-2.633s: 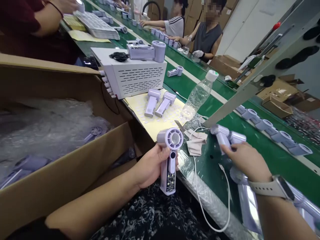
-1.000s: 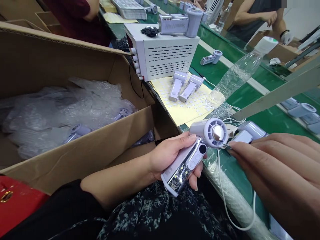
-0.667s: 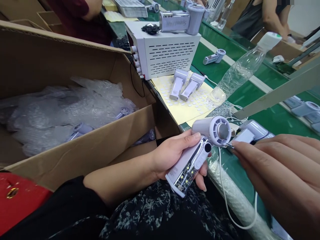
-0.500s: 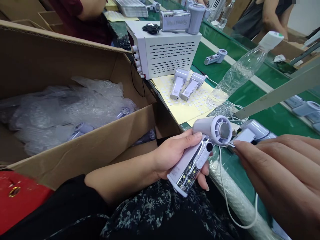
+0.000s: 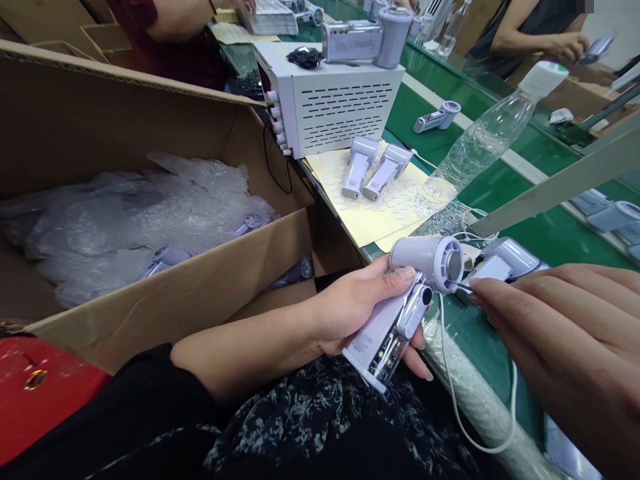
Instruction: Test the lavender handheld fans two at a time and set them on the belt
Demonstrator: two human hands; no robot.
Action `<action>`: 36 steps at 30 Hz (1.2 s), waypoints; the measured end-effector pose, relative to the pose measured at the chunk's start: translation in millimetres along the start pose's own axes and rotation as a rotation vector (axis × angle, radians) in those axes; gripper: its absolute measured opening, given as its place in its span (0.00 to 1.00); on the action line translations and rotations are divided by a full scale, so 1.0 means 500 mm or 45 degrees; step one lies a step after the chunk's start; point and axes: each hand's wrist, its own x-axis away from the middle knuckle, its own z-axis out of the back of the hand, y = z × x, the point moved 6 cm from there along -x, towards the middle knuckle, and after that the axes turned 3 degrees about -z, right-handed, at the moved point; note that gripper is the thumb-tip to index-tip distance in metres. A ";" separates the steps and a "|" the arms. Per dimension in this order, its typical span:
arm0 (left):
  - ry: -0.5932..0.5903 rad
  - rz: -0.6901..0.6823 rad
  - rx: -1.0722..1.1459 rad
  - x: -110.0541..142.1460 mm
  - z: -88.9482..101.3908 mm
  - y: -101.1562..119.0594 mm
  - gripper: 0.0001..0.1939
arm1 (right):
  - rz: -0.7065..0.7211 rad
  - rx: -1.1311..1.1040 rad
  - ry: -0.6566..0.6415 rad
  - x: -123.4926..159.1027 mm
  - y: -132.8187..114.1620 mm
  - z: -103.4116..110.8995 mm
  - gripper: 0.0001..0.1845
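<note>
My left hand is wrapped round the handle of a pale lilac handheld fan. Its round head points right, showing a grille with a grey metal disc in the middle. Through the handle's clear side I see a circuit board. My right hand is closed in a pinch on a thin, dark, pointed tool, whose tip meets the lower rim of the grille. Most of the tool is hidden by the fingers. Just behind the tool another lilac fan lies on the green bench.
A cardboard box with bubble-wrapped fans stands left. Two fans rest on yellow sticker sheets before a white vented instrument. A tilted plastic bottle, a white cable and a slanting metal bar are at right. Co-workers sit beyond.
The fan in my left hand has turned slightly, so its grille faces more to the right and its clear side shows less. At the back right, a co-worker's hand now holds up a fan-like object.
</note>
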 end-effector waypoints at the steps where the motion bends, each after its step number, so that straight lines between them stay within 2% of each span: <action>1: 0.002 0.002 -0.006 0.001 0.001 0.000 0.15 | 0.028 0.004 0.010 0.001 0.001 0.000 0.05; 9: -0.002 0.037 -0.090 0.002 -0.003 -0.001 0.14 | 0.012 -0.024 -0.012 0.004 0.001 0.000 0.08; 12: 0.016 0.047 -0.112 0.003 -0.003 -0.001 0.12 | -0.045 -0.066 0.005 0.004 0.004 0.002 0.09; 16: -0.029 0.079 -0.124 0.002 -0.001 -0.006 0.14 | -0.076 -0.116 0.017 0.009 0.013 0.000 0.10; 26: -0.088 0.139 -0.115 0.004 -0.001 -0.010 0.09 | -0.086 -0.235 0.008 0.011 0.042 -0.002 0.12; 32: -0.170 0.156 -0.028 -0.004 0.003 -0.017 0.12 | -0.183 -0.416 -0.029 0.016 0.063 -0.007 0.18; 36: -0.197 0.159 -0.035 -0.007 0.002 -0.017 0.12 | -0.224 -0.499 -0.074 0.022 0.077 -0.014 0.17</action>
